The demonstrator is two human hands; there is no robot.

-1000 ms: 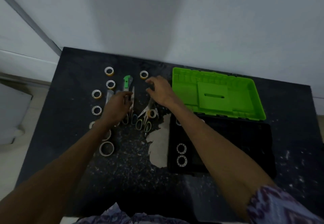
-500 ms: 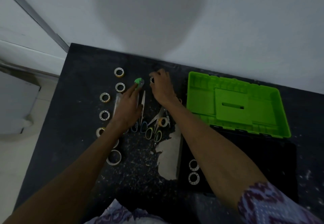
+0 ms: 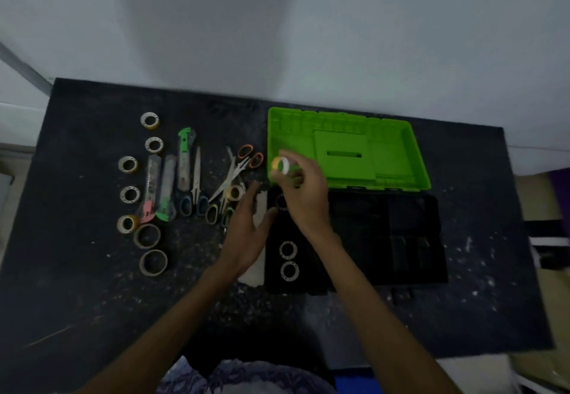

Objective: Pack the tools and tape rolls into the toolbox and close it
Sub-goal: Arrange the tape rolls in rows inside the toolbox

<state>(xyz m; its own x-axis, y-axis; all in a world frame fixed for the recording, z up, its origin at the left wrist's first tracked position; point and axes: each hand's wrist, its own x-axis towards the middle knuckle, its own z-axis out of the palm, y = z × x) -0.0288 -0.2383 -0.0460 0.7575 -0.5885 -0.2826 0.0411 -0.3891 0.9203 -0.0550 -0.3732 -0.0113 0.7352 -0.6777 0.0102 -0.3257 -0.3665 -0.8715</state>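
The black toolbox (image 3: 385,239) lies open on the dark table, its green lid (image 3: 391,153) folded back toward the wall. Two tape rolls (image 3: 288,260) lie in the box's left end. My right hand (image 3: 303,191) pinches a small tape roll (image 3: 280,165) above the box's far left corner. My left hand (image 3: 248,233) hovers open just left of the box, holding nothing. Several utility knives (image 3: 166,190) and scissors (image 3: 216,190) lie in a row on the left, with another roll (image 3: 234,192) among the scissors. Several tape rolls (image 3: 129,194) stand left of them.
The dark tabletop (image 3: 92,301) is speckled with white chips, with a pale worn patch beside the box's left wall. A white wall runs close behind the table. Two larger flat rings (image 3: 153,262) lie at the near left.
My right hand lifted a tape roll from the far middle of the table and carried it right toward the toolbox. My left hand left the green knife and drew back toward the box.
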